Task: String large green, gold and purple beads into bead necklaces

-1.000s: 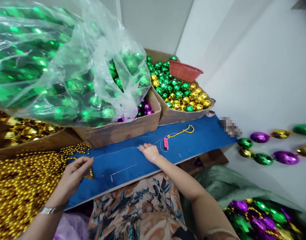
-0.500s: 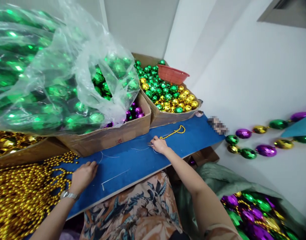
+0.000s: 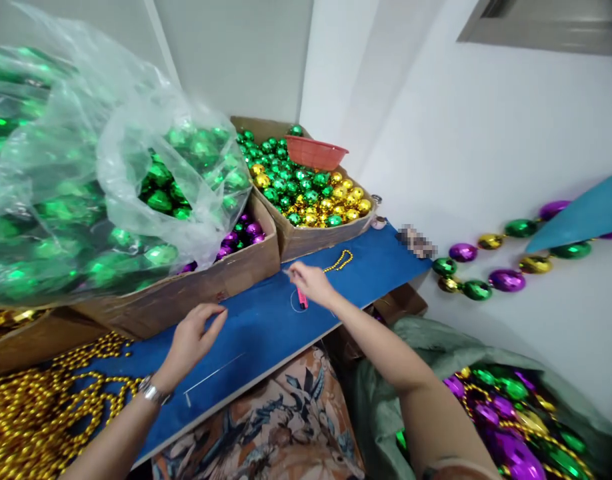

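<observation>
My left hand point(image 3: 193, 340), a watch on its wrist, is above the blue tabletop point(image 3: 256, 333), thumb and forefinger brought close together. Whatever may be between them is too small to make out. Farther right, my right hand point(image 3: 312, 283) pinches a tiny pale thing at its fingertips that I cannot identify. Just below those fingers shows a pink lighter point(image 3: 302, 297) with a dark end; whether the hand holds it or it lies on the table, I cannot tell. A thin clear cord point(image 3: 293, 305) curves beside it. Behind the right hand lies a short gold bead strand point(image 3: 345, 259).
Cardboard boxes of shiny balls point(image 3: 311, 193) line the back, one topped by a red basket point(image 3: 316, 153). A clear bag of green balls point(image 3: 76, 207) bulges at left. Gold bead strings point(image 3: 41, 413) heap front left. A thin white rod point(image 3: 213, 379) lies near the edge.
My left hand has risen from the table and moved right, towards my right hand. The pink lighter has come into sight under my right hand. The whole view has shifted.
</observation>
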`<move>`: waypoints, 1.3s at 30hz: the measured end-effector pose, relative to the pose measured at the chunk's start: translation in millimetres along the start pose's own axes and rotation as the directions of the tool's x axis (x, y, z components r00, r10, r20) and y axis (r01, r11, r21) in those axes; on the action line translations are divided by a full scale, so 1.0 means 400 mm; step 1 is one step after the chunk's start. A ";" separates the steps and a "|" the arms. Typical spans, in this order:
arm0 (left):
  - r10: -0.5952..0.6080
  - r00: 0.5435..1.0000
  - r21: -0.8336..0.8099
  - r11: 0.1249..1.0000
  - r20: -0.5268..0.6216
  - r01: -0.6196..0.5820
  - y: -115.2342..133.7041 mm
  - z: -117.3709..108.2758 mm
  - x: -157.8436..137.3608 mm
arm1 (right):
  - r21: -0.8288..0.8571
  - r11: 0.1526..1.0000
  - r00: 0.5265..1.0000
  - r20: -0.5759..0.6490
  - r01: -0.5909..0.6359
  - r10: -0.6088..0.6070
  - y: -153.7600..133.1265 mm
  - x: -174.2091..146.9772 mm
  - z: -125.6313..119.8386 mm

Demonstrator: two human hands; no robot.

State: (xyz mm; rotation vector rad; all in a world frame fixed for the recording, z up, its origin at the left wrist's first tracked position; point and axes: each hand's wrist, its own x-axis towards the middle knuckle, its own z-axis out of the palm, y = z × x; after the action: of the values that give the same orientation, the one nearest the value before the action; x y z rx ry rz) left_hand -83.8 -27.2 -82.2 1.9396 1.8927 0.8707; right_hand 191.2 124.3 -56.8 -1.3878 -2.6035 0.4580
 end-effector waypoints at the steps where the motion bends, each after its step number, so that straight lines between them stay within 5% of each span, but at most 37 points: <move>1: -0.004 1.000 -0.093 0.996 -0.006 0.004 0.053 0.005 0.046 | 0.031 1.000 0.998 -0.059 0.004 -0.003 0.006 0.005 -0.060; 3: 0.006 1.000 -0.269 0.963 0.021 -0.001 0.164 0.018 0.148 | 0.243 0.965 0.956 -0.294 0.097 -0.022 0.015 0.017 -0.189; 6: 0.125 0.991 -0.575 0.809 -0.040 -0.125 0.333 0.039 0.299 | 0.481 0.790 0.821 -0.568 0.380 -0.048 -0.003 0.025 -0.366; 9: 0.305 0.949 -0.785 0.567 -0.081 -0.250 0.481 0.053 0.406 | 0.515 0.693 0.770 -0.632 0.504 -0.089 -0.055 0.007 -0.490; 13: 0.395 0.913 -0.903 0.422 0.098 -0.086 0.569 0.068 0.448 | 0.516 0.658 0.732 -0.676 0.549 -0.081 -0.060 -0.047 -0.577; 16: 0.346 0.917 -0.875 0.485 0.197 0.005 0.536 0.090 0.443 | 0.587 0.631 0.719 -0.691 0.507 0.065 0.051 -0.098 -0.579; 20: 0.340 0.887 -0.662 0.747 0.313 -0.053 0.457 0.146 0.437 | 0.758 0.527 0.695 -0.613 0.383 0.376 0.265 -0.192 -0.488; 26: 0.455 0.758 -0.537 0.827 0.468 -0.165 0.473 0.251 0.412 | 0.873 0.380 0.502 -0.486 0.304 0.715 0.431 -0.332 -0.371; 32: 0.512 0.694 -0.571 0.802 0.506 -0.176 0.565 0.273 0.442 | 0.751 0.467 0.314 -0.634 0.467 0.707 0.384 -0.375 -0.530; 33: 0.516 0.693 -0.572 0.800 0.504 -0.180 0.578 0.259 0.456 | 0.725 0.479 0.320 -0.665 0.494 0.675 0.365 -0.376 -0.572; 36: 0.544 0.720 -0.567 0.784 0.431 -0.253 0.627 0.181 0.505 | 0.559 0.599 0.251 -0.816 0.573 0.521 0.315 -0.376 -0.689; 39: 0.573 0.787 -0.574 0.732 0.229 -0.366 0.699 0.062 0.551 | 0.447 0.677 0.168 -0.883 0.585 0.438 0.298 -0.377 -0.770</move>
State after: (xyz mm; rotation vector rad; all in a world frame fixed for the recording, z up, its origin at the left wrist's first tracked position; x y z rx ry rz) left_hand 143.5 167.4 112.5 2.0732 0.8140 0.8984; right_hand 453.9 121.2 193.6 -0.6872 -1.0336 0.3080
